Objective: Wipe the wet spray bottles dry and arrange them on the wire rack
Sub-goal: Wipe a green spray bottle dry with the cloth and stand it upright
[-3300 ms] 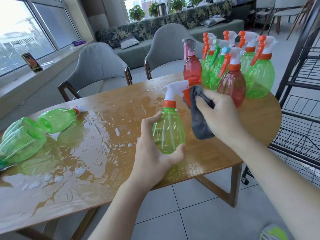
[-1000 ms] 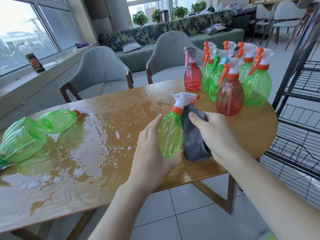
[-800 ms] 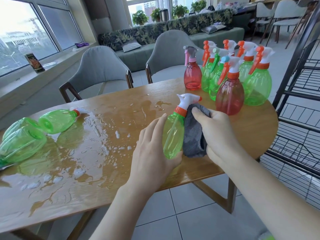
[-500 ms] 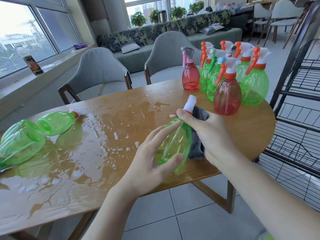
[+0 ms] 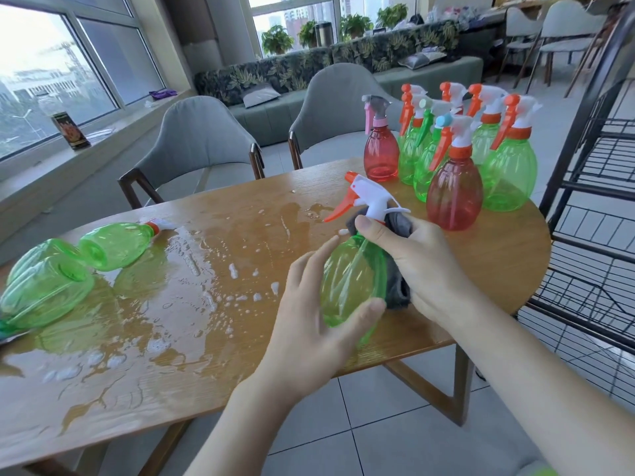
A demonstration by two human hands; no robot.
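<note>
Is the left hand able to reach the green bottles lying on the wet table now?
Probably not yet: the left hand holds the green spray bottle, though nothing blocks the way to the lying green bottles.

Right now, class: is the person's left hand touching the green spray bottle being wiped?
Touching. The head view shows the left hand cradling the green spray bottle, thumb pressed on its lower side and fingers against its left side.
</note>
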